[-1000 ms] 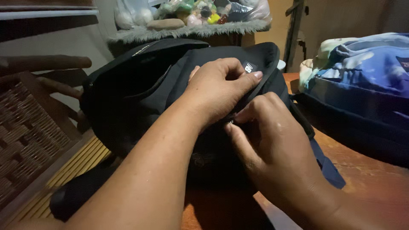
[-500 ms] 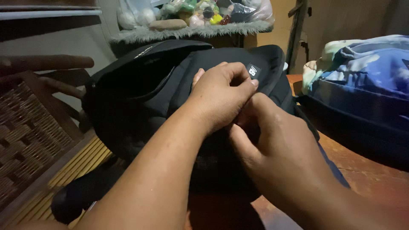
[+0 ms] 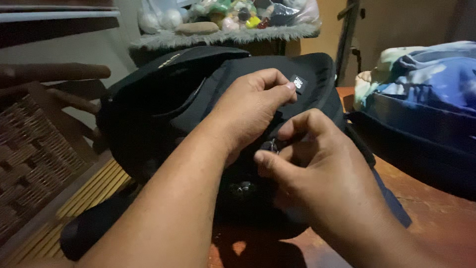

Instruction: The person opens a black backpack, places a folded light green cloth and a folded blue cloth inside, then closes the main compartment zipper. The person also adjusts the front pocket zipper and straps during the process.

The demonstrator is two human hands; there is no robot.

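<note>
We see a black fabric backpack (image 3: 163, 114) lying on its side on a reddish-brown wooden worktop (image 3: 426, 208), its front panel turned up toward the camera. This orientation puts the zip line within reach of both hands.

Our left hand (image 3: 248, 106) reaches over the backpack and pinches a fold of its black fabric beside a small black-and-white woven label (image 3: 298, 83). In our judgement this grip holds the panel taut, so that the zip does not bunch.

Our right hand (image 3: 317, 173) sits just below the left. Its thumb and forefinger are pressed together on a small dark metal zip pull (image 3: 270, 145); the other fingers are curled loosely. A round dark metal fitting (image 3: 244, 187) shows on the backpack just beneath.

To the right, close beside the backpack, rests a blue and white patterned bag (image 3: 426, 94). To the left stands a woven cane and wood chair (image 3: 34, 149). Behind, a grey furry-covered shelf (image 3: 223, 37) carries clear plastic bags of mixed coloured items (image 3: 233, 11).
</note>
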